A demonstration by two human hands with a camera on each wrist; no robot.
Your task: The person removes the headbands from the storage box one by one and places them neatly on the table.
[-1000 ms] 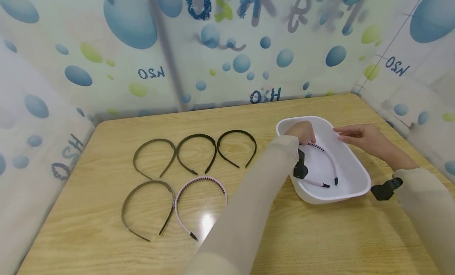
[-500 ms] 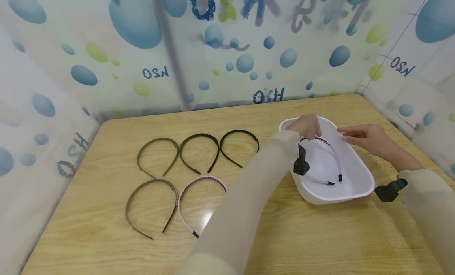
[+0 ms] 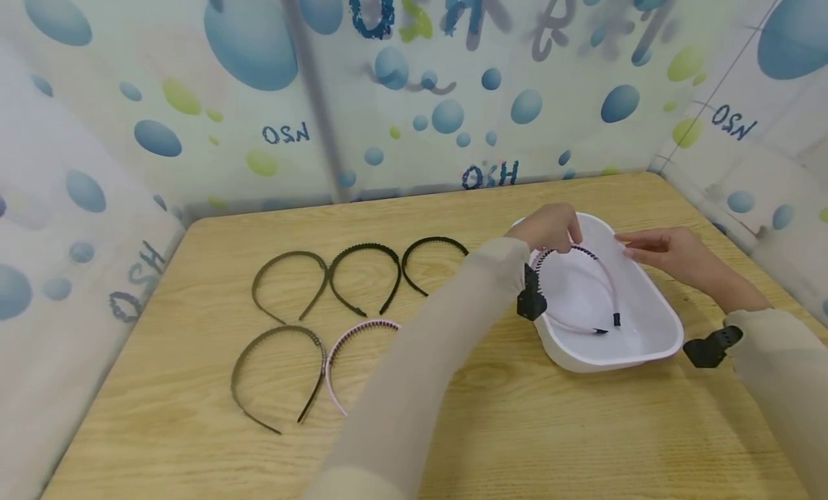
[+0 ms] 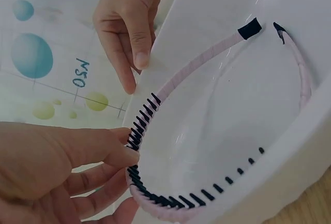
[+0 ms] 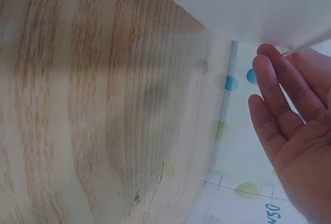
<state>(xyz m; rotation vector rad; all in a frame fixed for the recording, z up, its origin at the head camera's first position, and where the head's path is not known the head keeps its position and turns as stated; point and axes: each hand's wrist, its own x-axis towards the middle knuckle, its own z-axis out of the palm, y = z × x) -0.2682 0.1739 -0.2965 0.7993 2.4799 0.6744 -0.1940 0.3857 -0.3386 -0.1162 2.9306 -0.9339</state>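
My left hand (image 3: 550,227) pinches a pale pink headband (image 3: 606,274) with black teeth along its inner side. In the left wrist view, thumb and fingers grip the toothed top of that headband (image 4: 199,63), near the rim of a white plastic basin (image 4: 305,146). Its black-tipped ends lie inside the basin. My right hand (image 3: 669,252) holds the basin's far right rim between thumb and fingers. From the right wrist, the fingertips of that hand (image 5: 300,115) show against the basin's outer wall (image 5: 232,6).
On the wooden table (image 3: 550,442), left of the basin, lie two grey-brown headbands (image 3: 234,374), two black headbands (image 3: 365,246) and another pink headband (image 3: 328,374), partly covered by my left sleeve (image 3: 414,371). A patterned wall (image 3: 401,155) borders the table's back.
My left hand has risen from inside the basin toward its rim and moved slightly left, drawing up the headband's top. My right hand stays on the rim. The view has shifted slightly.
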